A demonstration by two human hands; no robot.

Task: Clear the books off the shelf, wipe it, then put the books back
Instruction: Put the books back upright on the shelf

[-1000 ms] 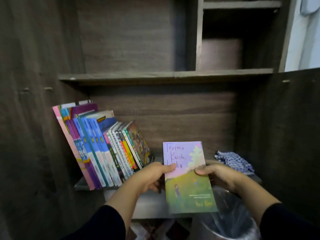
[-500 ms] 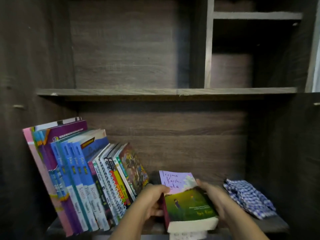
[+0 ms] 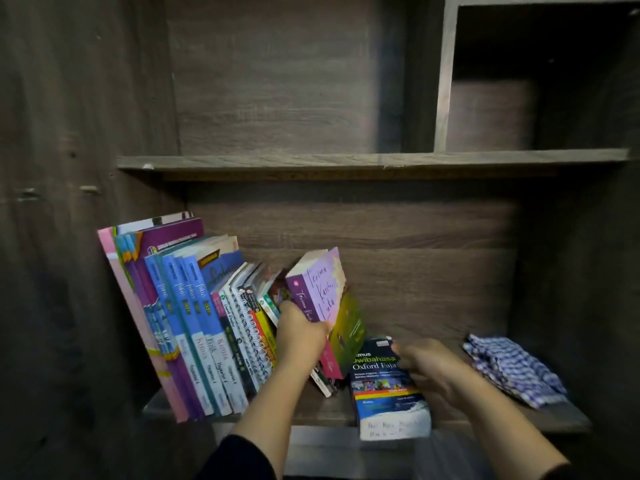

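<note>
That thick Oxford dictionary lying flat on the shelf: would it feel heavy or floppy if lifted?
The Oxford dictionary looks thick, so probably heavy for its size. Its block of pages should keep it stiff. Lying flat under the right hand, it seems unlikely to tip.

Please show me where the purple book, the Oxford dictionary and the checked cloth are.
purple book (image 3: 320, 289): head view, on its front cover.
Oxford dictionary (image 3: 381, 386): head view, on its blue front cover.
checked cloth (image 3: 512, 372): head view, on the middle of the folded fabric.
</note>
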